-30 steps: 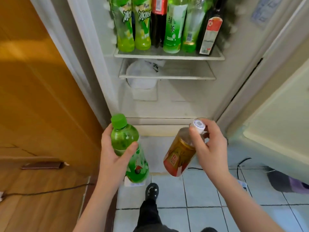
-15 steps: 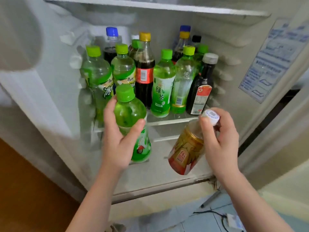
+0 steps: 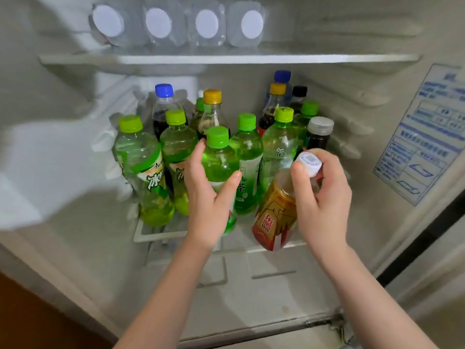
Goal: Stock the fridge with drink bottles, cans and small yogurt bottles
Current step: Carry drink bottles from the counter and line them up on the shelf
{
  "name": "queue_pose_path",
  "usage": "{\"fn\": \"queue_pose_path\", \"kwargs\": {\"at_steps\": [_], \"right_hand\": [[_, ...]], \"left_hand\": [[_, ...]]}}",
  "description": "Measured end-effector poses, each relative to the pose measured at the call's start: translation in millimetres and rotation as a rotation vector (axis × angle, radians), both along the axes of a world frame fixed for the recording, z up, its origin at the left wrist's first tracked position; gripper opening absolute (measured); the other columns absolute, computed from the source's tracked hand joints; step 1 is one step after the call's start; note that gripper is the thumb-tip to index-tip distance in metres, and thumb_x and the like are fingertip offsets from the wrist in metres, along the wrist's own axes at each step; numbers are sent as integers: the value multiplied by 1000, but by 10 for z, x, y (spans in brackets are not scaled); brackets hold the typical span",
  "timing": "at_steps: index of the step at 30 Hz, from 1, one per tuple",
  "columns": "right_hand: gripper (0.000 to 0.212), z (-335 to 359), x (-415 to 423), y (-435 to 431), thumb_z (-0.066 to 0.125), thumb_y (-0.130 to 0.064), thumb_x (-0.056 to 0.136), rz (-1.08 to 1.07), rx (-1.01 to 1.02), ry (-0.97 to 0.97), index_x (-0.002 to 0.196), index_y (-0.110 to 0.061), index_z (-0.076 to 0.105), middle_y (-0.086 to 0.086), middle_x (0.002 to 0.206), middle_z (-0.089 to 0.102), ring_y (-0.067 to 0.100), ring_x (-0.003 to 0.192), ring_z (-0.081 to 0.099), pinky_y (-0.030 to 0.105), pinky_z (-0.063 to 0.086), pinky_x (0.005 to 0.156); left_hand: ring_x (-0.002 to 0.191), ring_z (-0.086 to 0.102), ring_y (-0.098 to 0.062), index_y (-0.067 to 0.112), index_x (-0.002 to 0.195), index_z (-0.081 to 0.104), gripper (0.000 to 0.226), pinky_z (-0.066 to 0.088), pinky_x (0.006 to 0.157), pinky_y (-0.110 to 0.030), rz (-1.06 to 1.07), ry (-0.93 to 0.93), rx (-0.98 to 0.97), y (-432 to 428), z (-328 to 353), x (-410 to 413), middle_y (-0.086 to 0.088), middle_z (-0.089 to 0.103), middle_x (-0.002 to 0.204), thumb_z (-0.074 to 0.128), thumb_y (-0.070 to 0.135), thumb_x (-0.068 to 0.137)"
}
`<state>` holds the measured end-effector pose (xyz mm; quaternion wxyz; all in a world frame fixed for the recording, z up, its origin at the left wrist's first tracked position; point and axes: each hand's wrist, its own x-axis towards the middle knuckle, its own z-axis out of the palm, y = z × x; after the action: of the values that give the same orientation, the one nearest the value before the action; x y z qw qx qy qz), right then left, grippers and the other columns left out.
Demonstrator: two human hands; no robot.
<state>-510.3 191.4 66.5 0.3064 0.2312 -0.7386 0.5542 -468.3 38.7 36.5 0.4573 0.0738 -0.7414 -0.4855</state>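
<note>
My left hand (image 3: 210,200) grips a small green bottle (image 3: 218,162) with a green cap, held upright in front of the fridge's middle shelf (image 3: 151,233). My right hand (image 3: 324,195) holds an amber tea bottle (image 3: 275,215) with a red and gold label by its neck, just under the white cap (image 3: 309,160); the bottle tilts to the lower left. Both bottles hang at the shelf's front edge. Behind them the shelf carries several green tea bottles (image 3: 147,170) and dark cola bottles (image 3: 163,104).
On the upper shelf (image 3: 226,59) lie several clear bottles (image 3: 158,23) on their sides, white caps facing me. A blue printed sticker (image 3: 425,137) covers the right fridge wall. A bare lower compartment floor (image 3: 264,293) lies beneath the hands. Brown wood shows at lower left.
My view rose from the floor to the fridge interior and closed in. Both hands carried their bottles up and forward to the front edge of the middle shelf.
</note>
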Motion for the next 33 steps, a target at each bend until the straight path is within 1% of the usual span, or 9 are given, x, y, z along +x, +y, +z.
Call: {"fn": "queue_pose_path", "kwargs": {"at_steps": [8,12,14,17,22,24,26,30,33], "right_hand": [[48,-1,-272,-85,42,-50,86,2,89,15,110,-13,58,-3,94,61,18,88,55,35,44,73],[41,-71,-348,-229,46,-45,88,-7,66,35,108,-12,59,-11,93,53,13,88,50,21,31,71],[37,-104,-351,-321,48,-42,89,21,56,55,107,-11,59,-12,93,51,14,87,50,22,33,72],[32,-138,-361,-449,50,-38,90,57,25,98,105,-12,59,-12,95,51,10,88,47,24,37,76],[26,-159,-446,-529,54,-29,90,45,-46,180,105,-9,60,-3,96,57,10,90,46,15,32,84],[23,-166,-469,-528,54,-27,91,31,-53,209,103,-8,60,0,97,60,12,90,46,17,32,84],[21,-169,-480,-556,53,-24,91,14,-58,240,102,-7,60,1,100,62,9,91,46,18,32,85],[17,-149,-496,-671,52,-18,91,21,-71,306,98,-5,61,1,107,64,12,96,53,20,31,85],[15,-155,-524,-771,47,-8,91,21,-68,364,94,-2,60,5,107,66,14,99,56,20,30,85]], "left_hand": [[133,29,-4,17,145,25,70,23,110,-13,175,17,4,28,-28,-194,6,31,141,59,33,86],[131,27,-11,11,143,26,70,24,114,-43,281,40,-90,67,-37,-215,-6,33,140,60,34,86],[131,25,-14,10,143,25,73,20,112,-53,324,49,-157,55,-61,-200,-8,30,140,64,26,83],[132,19,-13,11,145,23,80,19,113,-43,304,-5,-242,16,-123,-143,0,20,142,64,16,77],[142,12,-16,17,147,11,83,11,117,-27,255,-115,-393,-107,-317,29,-12,17,150,62,26,82],[142,14,-14,24,147,11,87,21,117,-38,243,-146,-349,-116,-408,73,-8,18,149,68,24,82],[139,24,-22,30,147,11,87,37,106,-55,257,-168,-311,-107,-451,93,-6,23,146,70,25,82],[134,33,-30,28,146,15,88,44,97,-57,324,-155,-329,-79,-457,42,-1,28,141,74,22,81],[129,38,-32,24,143,21,87,47,93,-56,360,-135,-303,-21,-480,-19,-12,32,138,77,14,77]]}}
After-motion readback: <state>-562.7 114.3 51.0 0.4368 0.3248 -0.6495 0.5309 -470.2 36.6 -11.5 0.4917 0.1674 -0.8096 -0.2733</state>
